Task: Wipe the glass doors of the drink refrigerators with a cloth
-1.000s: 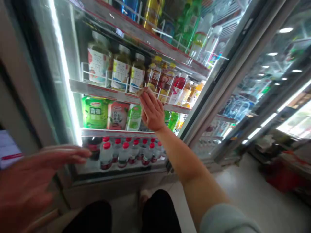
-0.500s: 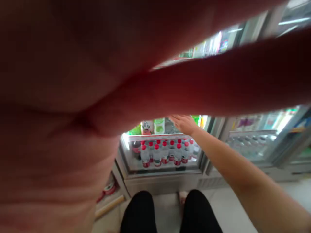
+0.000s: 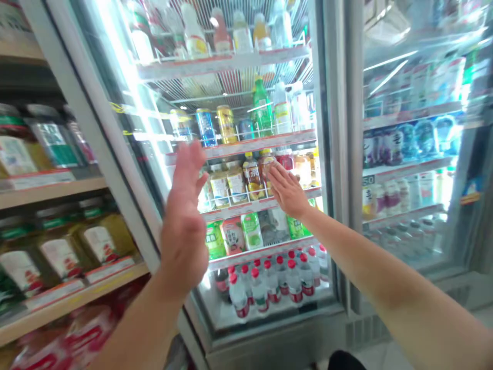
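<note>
My left hand, slightly blurred, is raised in front of the left side of a lit drinks fridge. Its fingers point upward and it holds nothing. Further forward, my right hand is stretched out flat with its fingers extended, also holding nothing. It covers part of a brown bottle on the middle shelf. Whether it touches glass or anything on the shelf, I cannot tell. A yellow-capped tea bottle stands just left of its fingertips. Below are drink cartons and red-capped water bottles.
Wooden shelves with large green-capped bottles flank the fridge on the left. To the right stands another glass-fronted fridge, past a metal door frame. Cans and a green bottle stand on an upper shelf.
My left hand has moved away from the camera, where it blocked much of the view. The view has tilted up to the fridge shelves. My right hand remains outstretched.
</note>
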The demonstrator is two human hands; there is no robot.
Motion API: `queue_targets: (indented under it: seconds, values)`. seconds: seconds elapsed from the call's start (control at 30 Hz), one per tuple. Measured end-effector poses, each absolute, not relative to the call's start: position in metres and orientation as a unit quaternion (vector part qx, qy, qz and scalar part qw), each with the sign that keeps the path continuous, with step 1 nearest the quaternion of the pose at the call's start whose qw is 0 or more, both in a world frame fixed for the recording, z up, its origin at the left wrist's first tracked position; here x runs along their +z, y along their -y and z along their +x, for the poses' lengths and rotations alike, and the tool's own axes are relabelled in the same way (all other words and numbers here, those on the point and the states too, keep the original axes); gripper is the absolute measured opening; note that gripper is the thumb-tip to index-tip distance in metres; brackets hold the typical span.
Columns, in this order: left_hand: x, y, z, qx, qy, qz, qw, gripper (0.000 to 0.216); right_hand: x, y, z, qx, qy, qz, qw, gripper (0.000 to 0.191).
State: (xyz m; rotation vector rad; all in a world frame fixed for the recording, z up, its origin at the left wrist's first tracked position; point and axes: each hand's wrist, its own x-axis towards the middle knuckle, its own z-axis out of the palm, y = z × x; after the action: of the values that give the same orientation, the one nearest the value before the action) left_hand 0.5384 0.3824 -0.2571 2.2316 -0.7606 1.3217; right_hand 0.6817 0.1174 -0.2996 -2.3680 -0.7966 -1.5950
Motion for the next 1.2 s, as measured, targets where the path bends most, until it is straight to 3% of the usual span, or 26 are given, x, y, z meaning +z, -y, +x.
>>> queue_targets:
  seconds: [0.1, 0.2, 0.33, 0.47, 0.63, 0.83, 1.0, 1.2]
  values:
    - [-0.287, -0.366, 0.590, 0.553, 0.264, 0.780, 0.126, 0.062, -0.317, -0.118, 0.678, -0.470, 0.382, -0.796, 0.018, 0.062]
    - [-0.329, -0.375, 0.647, 0.532, 0.192, 0.824, 0.043, 0.062, -0.318, -0.105, 0.678, -0.420, 0.480, -0.769, -0.051, 0.069]
    - [-0.365, -0.393, 0.692, 0.521, 0.152, 0.839, 0.034, 0.058, -0.298, -0.087, 0.688, -0.518, 0.363, -0.774, -0.008, 0.063]
    - [-0.373, -0.394, 0.699, 0.537, 0.147, 0.830, 0.043, 0.060, -0.319, -0.101, 0.694, -0.559, 0.284, -0.778, 0.032, 0.061]
    - [-0.373, -0.393, 0.698, 0.523, 0.156, 0.836, 0.061, 0.060, -0.330, -0.128, 0.690, -0.462, 0.426, -0.773, -0.083, 0.064]
    - [-0.377, -0.396, 0.706, 0.625, 0.175, 0.761, 0.016, 0.067, -0.317, -0.161, 0.701, -0.615, 0.284, -0.734, 0.061, 0.070]
    - [-0.376, -0.396, 0.708, 0.650, 0.196, 0.734, 0.018, 0.071, -0.332, -0.167, 0.702, -0.526, 0.473, -0.702, -0.084, 0.074]
    - [-0.377, -0.397, 0.708, 0.643, 0.188, 0.742, 0.016, 0.073, -0.293, -0.152, 0.707, -0.643, 0.262, -0.713, 0.096, 0.071]
